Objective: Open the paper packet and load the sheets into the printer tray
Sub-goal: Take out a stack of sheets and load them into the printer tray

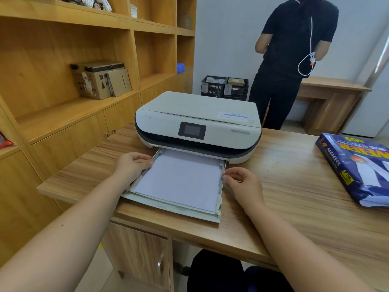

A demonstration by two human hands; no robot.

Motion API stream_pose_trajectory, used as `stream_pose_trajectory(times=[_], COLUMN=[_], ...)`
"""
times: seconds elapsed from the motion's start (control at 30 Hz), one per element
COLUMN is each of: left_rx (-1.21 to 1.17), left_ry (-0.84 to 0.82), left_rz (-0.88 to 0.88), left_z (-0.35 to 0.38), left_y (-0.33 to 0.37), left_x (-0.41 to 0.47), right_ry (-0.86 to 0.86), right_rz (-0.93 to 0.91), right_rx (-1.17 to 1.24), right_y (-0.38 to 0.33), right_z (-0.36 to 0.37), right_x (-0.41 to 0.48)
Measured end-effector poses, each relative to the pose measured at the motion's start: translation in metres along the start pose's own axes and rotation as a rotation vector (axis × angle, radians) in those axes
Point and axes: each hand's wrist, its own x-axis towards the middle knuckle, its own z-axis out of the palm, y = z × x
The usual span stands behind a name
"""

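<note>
1. A white printer (pixel 197 123) sat on a wooden desk (pixel 290 186), its dark screen (pixel 192 130) facing the camera.
2. The tray (pixel 168 209) was pulled out from the printer's front and reached to the desk's near edge.
3. A stack of white sheets (pixel 179 178) lay flat in the tray, its far end tucked under the printer body.
4. The left hand (pixel 132 165) rested at the tray's left side, fingers curled against the left edge of the sheets and the side rail. It touched the stack but did not visibly clamp it; the fingers stood loosely curled, not closed on anything.
5. The right hand (pixel 242 182) was at the tray's right side, thumb and fingertips drawn close together just by the right rail. Whether they pinched the rail or a sheet edge could not be told.
6. The blue paper packet (pixel 357 167) lay on the desk well to the right of the printer, apart from both hands. Its near end looked open, with white paper showing there.
7. Wooden shelves (pixel 84 60) stood to the left, with cardboard boxes (pixel 101 80) on one shelf.
8. Behind the desk a person in black (pixel 292 49) stood facing away, a white cable (pixel 307 60) hanging at the back.
9. Two dark crates (pixel 224 88) sat on the floor by the wall.
</note>
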Motion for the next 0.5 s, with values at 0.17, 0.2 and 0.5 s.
stream_pose_trajectory(times=[0.17, 0.2, 0.5], left_rx=[-0.020, -0.020, -0.050], left_ry=[-0.015, -0.021, -0.057], left_rz=[0.021, 0.020, 0.019], left_z=[0.0013, 0.0015, -0.0015], left_y=[-0.0020, -0.0020, -0.0039], left_x=[-0.0024, -0.0023, 0.0003], right_ry=[-0.033, -0.042, -0.045], right_rz=[0.011, 0.010, 0.019], right_rx=[-0.009, -0.018, -0.019], right_y=[-0.0014, -0.0014, -0.0053], right_z=[0.0015, 0.0014, 0.0002], right_x=[-0.0012, -0.0013, -0.0037])
